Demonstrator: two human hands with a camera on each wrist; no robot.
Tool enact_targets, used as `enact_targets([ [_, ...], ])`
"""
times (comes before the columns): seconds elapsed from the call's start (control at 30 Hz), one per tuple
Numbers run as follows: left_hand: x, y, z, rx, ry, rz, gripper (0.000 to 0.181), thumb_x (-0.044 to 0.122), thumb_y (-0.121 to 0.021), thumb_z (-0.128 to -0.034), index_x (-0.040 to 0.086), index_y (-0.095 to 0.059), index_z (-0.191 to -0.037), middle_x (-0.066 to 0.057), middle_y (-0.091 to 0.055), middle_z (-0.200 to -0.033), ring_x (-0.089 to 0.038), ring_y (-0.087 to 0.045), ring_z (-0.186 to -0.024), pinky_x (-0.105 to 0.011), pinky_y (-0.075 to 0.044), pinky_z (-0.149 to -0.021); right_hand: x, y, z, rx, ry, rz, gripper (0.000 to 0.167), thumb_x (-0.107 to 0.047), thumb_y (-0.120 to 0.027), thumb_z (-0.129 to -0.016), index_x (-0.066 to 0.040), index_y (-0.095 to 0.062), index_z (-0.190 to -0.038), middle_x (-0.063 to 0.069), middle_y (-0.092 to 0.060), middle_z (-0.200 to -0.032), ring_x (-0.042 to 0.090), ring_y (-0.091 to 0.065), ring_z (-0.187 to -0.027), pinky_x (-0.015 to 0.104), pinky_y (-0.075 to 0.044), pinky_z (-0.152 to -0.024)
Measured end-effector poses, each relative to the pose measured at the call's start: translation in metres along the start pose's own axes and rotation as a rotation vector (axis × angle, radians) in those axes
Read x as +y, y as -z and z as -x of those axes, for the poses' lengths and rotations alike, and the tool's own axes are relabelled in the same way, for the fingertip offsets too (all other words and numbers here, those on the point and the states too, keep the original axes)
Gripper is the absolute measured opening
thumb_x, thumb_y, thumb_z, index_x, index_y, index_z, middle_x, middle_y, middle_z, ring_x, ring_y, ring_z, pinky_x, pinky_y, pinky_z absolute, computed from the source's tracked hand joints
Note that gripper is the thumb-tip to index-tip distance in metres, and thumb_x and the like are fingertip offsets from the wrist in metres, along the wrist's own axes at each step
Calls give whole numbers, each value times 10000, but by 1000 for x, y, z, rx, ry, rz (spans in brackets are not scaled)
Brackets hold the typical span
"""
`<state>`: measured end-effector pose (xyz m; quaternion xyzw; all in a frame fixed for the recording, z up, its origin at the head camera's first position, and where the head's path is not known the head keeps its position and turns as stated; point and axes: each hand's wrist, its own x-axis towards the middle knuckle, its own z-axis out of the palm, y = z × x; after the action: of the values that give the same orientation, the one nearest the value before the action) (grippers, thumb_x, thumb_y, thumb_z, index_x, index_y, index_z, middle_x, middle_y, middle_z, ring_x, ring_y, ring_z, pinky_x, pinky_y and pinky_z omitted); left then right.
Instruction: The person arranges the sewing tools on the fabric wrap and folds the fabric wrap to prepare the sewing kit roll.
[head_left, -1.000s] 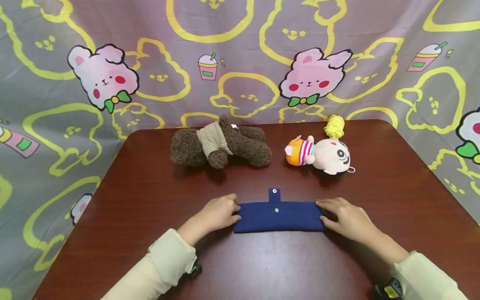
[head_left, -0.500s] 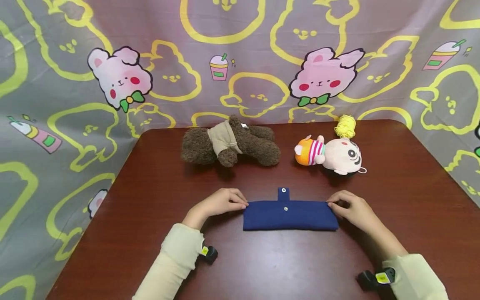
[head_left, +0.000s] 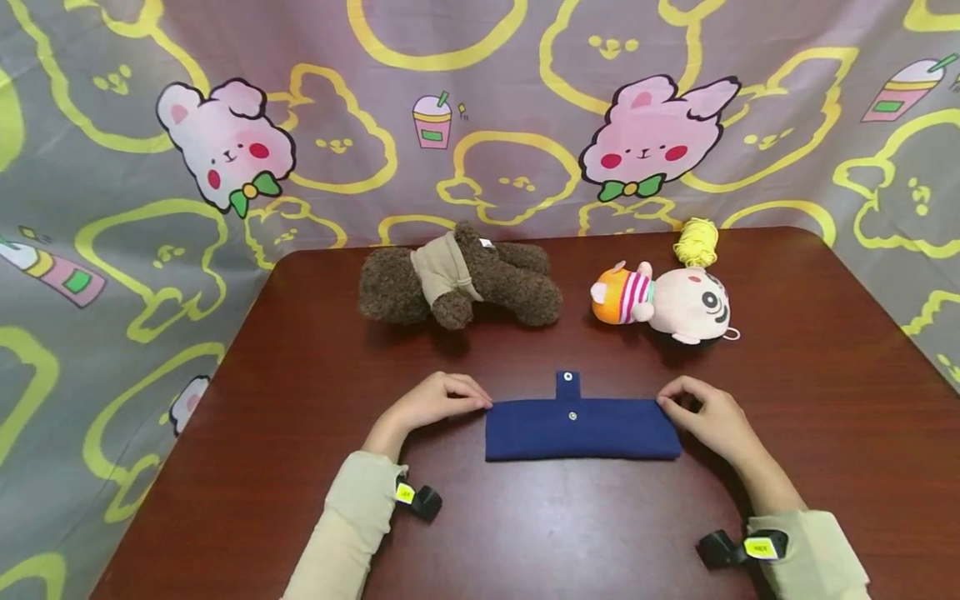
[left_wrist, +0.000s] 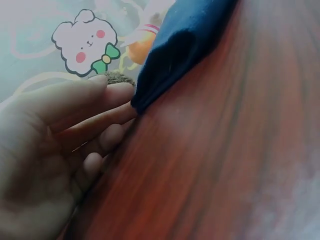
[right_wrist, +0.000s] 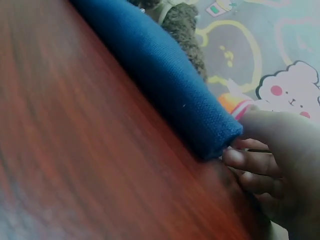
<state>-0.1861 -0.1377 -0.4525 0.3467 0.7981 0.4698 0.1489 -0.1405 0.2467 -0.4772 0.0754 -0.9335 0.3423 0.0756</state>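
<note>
A folded navy cloth with a snap tab [head_left: 581,437] lies flat on the table in the head view. Its tab points toward the back, with one snap on the tab and another on the cloth. The left hand [head_left: 438,400] pinches the far left corner between thumb and fingertips; in the left wrist view, its fingers [left_wrist: 95,122] meet that corner. At the far right corner, the right hand [head_left: 708,417] pinches the cloth, thumb and index finger forming a loop. The right wrist view shows the cloth's thick, layered end [right_wrist: 225,142] by the right fingertips.
Behind the cloth a brown teddy bear [head_left: 510,283] lies on its side on the dark wooden table [head_left: 300,350]. A small doll [head_left: 686,304] lies to its right, with yellow yarn [head_left: 697,242] behind. A patterned curtain [head_left: 510,100] encloses the table's back and sides.
Both hands have gone from the cloth's side edges to its far corners, fingers drawn together. The cloth has stayed nearly in place on the table. The head view has shifted slightly.
</note>
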Motion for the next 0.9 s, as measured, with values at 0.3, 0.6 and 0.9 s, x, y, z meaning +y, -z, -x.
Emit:
enact_targets([
  [0.3,-10,-8,6,122,58,7,94,68,-625,-825,33,-703,-864,-57,-665,-872,-112,-598,-855,-253,-455,-791,-5,-4,4,56,40,-6,58,-186,-672,-788,-173,-630,-826,-74,-507,-643,19,-436,-586,231,-337,-507],
  [0.6,-18,-13,-2,195,25,-122,106,173,-687,-785,132,-696,-883,59,-591,-776,-74,-510,-698,-224,-419,-613,-5,3,1,64,74,86,67,-189,-686,-772,-168,-650,-825,-78,-514,-705,7,-419,-614,246,-326,-510],
  [0.9,-21,-17,-3,211,-15,-195,71,152,-719,-749,137,-682,-808,84,-554,-735,-46,-476,-642,-210,-412,-584,-2,-2,2,86,111,92,46,-189,-689,-768,-170,-668,-804,-99,-505,-693,15,-420,-616,247,-320,-508],
])
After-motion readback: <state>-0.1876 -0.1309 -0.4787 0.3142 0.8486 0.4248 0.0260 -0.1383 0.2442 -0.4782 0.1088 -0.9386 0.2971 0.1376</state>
